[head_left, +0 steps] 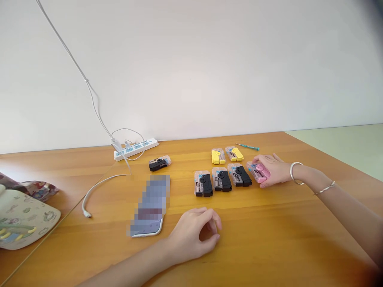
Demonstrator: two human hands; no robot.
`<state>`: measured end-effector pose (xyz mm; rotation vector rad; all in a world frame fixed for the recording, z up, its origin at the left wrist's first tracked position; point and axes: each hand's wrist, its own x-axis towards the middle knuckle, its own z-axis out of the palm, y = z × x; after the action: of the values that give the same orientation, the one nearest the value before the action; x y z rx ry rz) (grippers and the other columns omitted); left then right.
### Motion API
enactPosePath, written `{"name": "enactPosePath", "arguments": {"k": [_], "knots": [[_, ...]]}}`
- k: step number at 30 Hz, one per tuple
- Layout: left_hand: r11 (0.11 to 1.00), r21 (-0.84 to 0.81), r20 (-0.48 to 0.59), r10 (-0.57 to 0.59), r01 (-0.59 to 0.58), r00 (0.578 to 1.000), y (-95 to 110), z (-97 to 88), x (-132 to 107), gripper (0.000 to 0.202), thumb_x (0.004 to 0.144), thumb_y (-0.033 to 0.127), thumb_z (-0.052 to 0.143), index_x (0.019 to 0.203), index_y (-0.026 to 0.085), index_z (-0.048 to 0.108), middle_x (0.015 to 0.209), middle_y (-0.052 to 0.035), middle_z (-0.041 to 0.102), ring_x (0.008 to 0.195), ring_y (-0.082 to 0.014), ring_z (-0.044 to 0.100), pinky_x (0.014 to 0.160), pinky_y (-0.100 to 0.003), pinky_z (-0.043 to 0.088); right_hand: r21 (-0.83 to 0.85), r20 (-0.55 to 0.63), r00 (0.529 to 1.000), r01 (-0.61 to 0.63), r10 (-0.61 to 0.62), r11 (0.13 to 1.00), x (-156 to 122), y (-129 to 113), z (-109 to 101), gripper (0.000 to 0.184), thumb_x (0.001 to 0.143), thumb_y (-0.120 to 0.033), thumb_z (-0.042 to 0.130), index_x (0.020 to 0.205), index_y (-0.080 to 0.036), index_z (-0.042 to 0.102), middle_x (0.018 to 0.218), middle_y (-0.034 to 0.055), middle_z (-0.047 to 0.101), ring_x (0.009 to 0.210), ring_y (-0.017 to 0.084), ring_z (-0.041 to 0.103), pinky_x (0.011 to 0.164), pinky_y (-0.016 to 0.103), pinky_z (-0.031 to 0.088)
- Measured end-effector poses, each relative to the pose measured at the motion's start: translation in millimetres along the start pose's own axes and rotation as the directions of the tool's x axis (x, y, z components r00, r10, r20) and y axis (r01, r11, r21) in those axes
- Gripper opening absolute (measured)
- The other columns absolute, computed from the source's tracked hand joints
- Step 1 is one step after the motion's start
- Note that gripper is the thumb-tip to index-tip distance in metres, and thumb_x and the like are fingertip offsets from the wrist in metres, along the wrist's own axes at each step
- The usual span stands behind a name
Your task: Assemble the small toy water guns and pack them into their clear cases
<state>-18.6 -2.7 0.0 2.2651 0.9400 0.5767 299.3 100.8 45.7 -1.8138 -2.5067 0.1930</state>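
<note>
My right hand (275, 169), with a bangle and a bracelet on its wrist, grips a pink plastic gadget in clear wrap (261, 173) at the right end of a row. Beside it lie three wrapped black gadgets (222, 180), each with a round dial and a label. Behind this row are two yellow gadgets (218, 156) of similar form. Nearer to me, my left hand (196, 231) rests on the table, fingers curled with thumb and fingertips apart, holding nothing. A phone (149, 233), its screen mostly blurred out, lies left of that hand.
One more black gadget (159, 163) lies apart, near a white power strip (136, 149) by the wall. A white cable (101, 180) trails across the table (269, 239). A thin teal screwdriver-like tool (247, 146) is at the back right. A patterned bag-like item (26, 219) sits at left.
</note>
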Motion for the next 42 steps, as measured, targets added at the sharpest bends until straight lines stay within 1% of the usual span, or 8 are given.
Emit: {"name": "enactPosePath", "arguments": {"k": [7, 11, 15, 21, 25, 28, 33, 42], "knots": [[0.977, -0.097, -0.022, -0.195, 0.192, 0.981, 2, -4.2, 1, 0.017, 0.087, 0.022, 0.042, 0.101, 0.023, 0.050, 0.072, 0.0034, 0.064, 0.066, -0.0135, 0.056, 0.065, -0.023, 0.040, -0.046, -0.026, 0.990, 0.136, -0.137, 0.990, -32, -79, -11, 0.055, 0.056, -0.032, 0.066, 0.108, -0.022, 0.049, 0.106, 0.0095, 0.058, 0.102, 0.032, 0.054, 0.085, 0.043, 0.041], [0.954, -0.251, -0.036, -0.177, 0.163, 0.984, -1, -3.9, 0, 0.031, 0.093, 0.034, 0.032, 0.120, 0.021, 0.039, 0.077, 0.0003, 0.066, 0.070, -0.0159, 0.058, 0.068, -0.026, 0.042, -0.012, -0.164, 0.870, 0.469, -0.465, 0.883, -48, -129, 13, 0.072, 0.053, -0.040, 0.075, 0.116, -0.022, 0.046, 0.116, 0.0095, 0.057, 0.114, 0.031, 0.050, 0.094, 0.042, 0.042], [0.938, -0.312, -0.053, -0.176, 0.152, 0.983, -4, -2.0, -2, 0.046, 0.090, 0.045, 0.037, 0.127, 0.019, 0.031, 0.080, -0.0013, 0.064, 0.072, -0.0179, 0.060, 0.068, -0.029, 0.044, -0.109, -0.393, 0.789, 0.470, -0.473, 0.876, -51, -153, 41, 0.082, 0.051, -0.049, 0.079, 0.118, -0.018, 0.044, 0.123, 0.0164, 0.053, 0.110, 0.033, 0.054, 0.087, 0.046, 0.048], [0.899, -0.387, -0.058, -0.246, 0.205, 0.968, -4, -2.4, -1, 0.045, 0.089, 0.039, 0.045, 0.128, 0.021, 0.031, 0.093, -0.0037, 0.061, 0.084, -0.0190, 0.059, 0.069, -0.028, 0.046, -0.170, -0.366, 0.704, 0.592, -0.608, 0.788, -44, -153, 50, 0.084, 0.056, -0.052, 0.078, 0.121, -0.014, 0.041, 0.124, 0.0195, 0.051, 0.112, 0.033, 0.052, 0.089, 0.046, 0.048], [0.886, -0.420, -0.069, -0.245, 0.194, 0.967, -6, -1.3, 0, 0.036, 0.088, 0.032, 0.045, 0.122, 0.020, 0.037, 0.097, -0.0045, 0.059, 0.083, -0.0177, 0.057, 0.071, -0.028, 0.046, -0.226, -0.259, 0.646, 0.682, -0.718, 0.695, -35, -140, 38, 0.060, 0.073, -0.023, 0.067, 0.125, -0.015, 0.039, 0.126, 0.0155, 0.052, 0.111, 0.028, 0.053, 0.087, 0.043, 0.049], [0.900, -0.396, -0.060, -0.223, 0.181, 0.973, -7, -1.1, -1, 0.038, 0.085, 0.030, 0.049, 0.120, 0.020, 0.039, 0.092, -0.0032, 0.059, 0.082, -0.0181, 0.056, 0.072, -0.029, 0.046, -0.180, -0.244, 0.663, 0.686, -0.707, 0.705, -31, -130, 29, 0.049, 0.077, -0.009, 0.055, 0.124, -0.016, 0.042, 0.119, 0.0111, 0.058, 0.105, 0.022, 0.058, 0.084, 0.037, 0.050], [0.905, -0.389, -0.053, -0.206, 0.170, 0.977, -6, -2.4, -1, 0.043, 0.083, 0.032, 0.051, 0.122, 0.020, 0.037, 0.087, -0.0026, 0.059, 0.085, -0.0195, 0.056, 0.073, -0.029, 0.046, -0.238, -0.261, 0.671, 0.652, -0.694, 0.720, -27, -121, 25, 0.039, 0.082, -0.012, 0.051, 0.120, -0.014, 0.047, 0.100, 0.0091, 0.066, 0.087, 0.022, 0.063, 0.074, 0.037, 0.051], [0.901, -0.417, -0.084, -0.164, 0.115, 0.983, -10, -0.1, -2, 0.035, 0.085, 0.032, 0.049, 0.117, 0.019, 0.040, 0.085, -0.0025, 0.056, 0.094, -0.0215, 0.054, 0.081, -0.032, 0.045, -0.384, -0.304, 0.523, 0.698, -0.796, 0.605, -26, -124, 28, 0.034, 0.087, -0.012, 0.039, 0.119, -0.007, 0.051, 0.087, 0.0095, 0.067, 0.069, 0.019, 0.059, 0.060, 0.032, 0.045]]}}
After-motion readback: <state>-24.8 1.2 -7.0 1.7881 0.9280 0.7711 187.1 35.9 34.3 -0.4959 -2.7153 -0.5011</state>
